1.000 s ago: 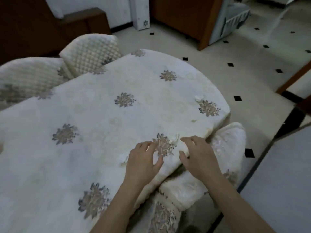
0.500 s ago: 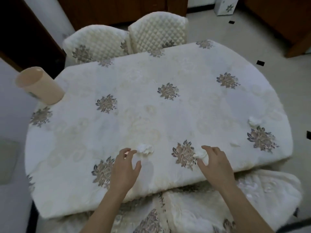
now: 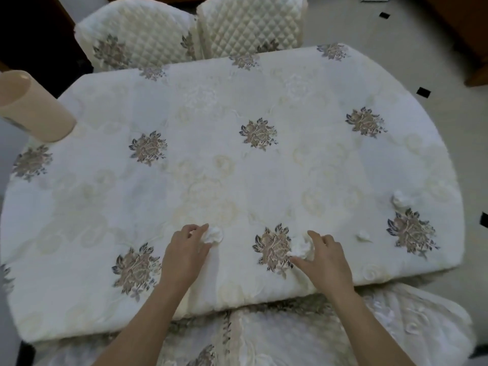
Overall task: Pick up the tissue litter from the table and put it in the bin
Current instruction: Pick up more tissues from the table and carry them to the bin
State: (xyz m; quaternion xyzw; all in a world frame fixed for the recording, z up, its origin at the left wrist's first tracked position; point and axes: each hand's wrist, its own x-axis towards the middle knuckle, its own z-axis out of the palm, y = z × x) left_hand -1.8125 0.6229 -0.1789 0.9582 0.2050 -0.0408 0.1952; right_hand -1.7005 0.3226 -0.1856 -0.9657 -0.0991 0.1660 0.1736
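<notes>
Head view looks down on a cloth-covered desk [image 3: 237,167]. Left hand [image 3: 184,253] pinches one tissue wad [image 3: 214,235], its grip closing on it; right hand [image 3: 326,257] has fingers around a second wad [image 3: 301,248]. Two more scraps [image 3: 401,199] [image 3: 364,236] lie near the right edge. A beige bin [image 3: 31,107] stands far left. Nothing looks binned yet; the task seems barely begun.

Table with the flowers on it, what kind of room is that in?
Probably a home dining room: a table under a flowered cloth, two quilted chairs pushed in at its far side, and a tiled floor.
</notes>
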